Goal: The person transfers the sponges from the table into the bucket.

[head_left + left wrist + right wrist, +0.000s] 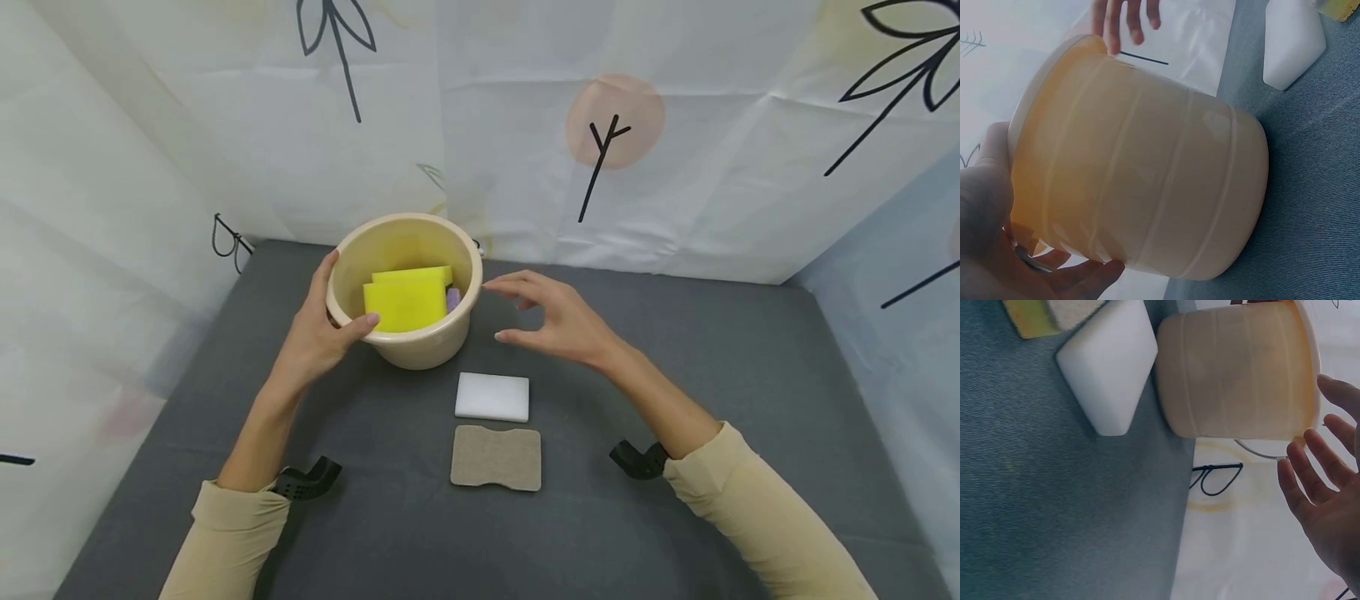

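A cream plastic bucket (422, 352) stands on the dark cloth, two yellow sponges (405, 306) and a purple piece (453, 299) inside it. My left hand (318, 329) grips its rim on the left, thumb over the near edge and fingers down the outer wall. On the other side, my right hand (558, 321) hovers with relaxed, spread fingers, its fingertips beside the rim and nothing held. Below the bucket lies a white sponge block (492, 397). Nearer me is a beige-topped sponge (496, 458) with notched long sides; its yellow layer (1030, 319) shows in the right wrist view.
A dark grey cloth (375, 533) covers the table. White patterned curtains (517, 167) hang behind the table and along both sides. Each wrist wears a black strap mount, the left one (307, 481) close above the cloth.
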`<state>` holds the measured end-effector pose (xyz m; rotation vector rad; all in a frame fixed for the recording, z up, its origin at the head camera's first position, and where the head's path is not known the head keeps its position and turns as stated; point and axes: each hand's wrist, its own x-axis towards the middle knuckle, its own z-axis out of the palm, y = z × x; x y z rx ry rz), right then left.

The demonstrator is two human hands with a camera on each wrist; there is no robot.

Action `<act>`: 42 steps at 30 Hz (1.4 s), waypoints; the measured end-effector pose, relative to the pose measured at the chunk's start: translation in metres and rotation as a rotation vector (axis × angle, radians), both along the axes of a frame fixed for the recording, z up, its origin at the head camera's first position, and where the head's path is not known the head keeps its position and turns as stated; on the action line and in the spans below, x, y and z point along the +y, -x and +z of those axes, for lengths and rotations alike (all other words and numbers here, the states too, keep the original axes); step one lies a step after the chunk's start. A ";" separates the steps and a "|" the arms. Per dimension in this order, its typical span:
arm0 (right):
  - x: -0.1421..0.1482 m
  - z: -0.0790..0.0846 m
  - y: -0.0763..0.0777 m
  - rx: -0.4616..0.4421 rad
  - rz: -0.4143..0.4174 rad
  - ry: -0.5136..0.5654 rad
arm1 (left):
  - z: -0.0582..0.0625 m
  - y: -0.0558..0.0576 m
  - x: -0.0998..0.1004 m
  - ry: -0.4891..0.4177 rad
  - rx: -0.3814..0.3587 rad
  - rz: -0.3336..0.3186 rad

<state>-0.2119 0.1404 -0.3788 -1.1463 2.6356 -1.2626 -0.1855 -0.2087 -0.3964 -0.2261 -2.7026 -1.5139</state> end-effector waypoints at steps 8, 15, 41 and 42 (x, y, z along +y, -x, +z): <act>0.009 -0.020 -0.009 -0.057 0.007 -0.029 | 0.000 -0.002 0.000 -0.002 -0.003 0.005; 0.014 -0.042 -0.016 -0.100 0.035 -0.012 | 0.000 -0.001 0.001 0.014 -0.006 0.007; 0.011 -0.098 -0.043 -0.084 0.091 -0.198 | 0.002 -0.003 0.002 0.016 -0.009 0.020; 0.010 -0.098 -0.043 -0.076 0.096 -0.205 | 0.002 -0.003 0.002 0.018 -0.009 0.021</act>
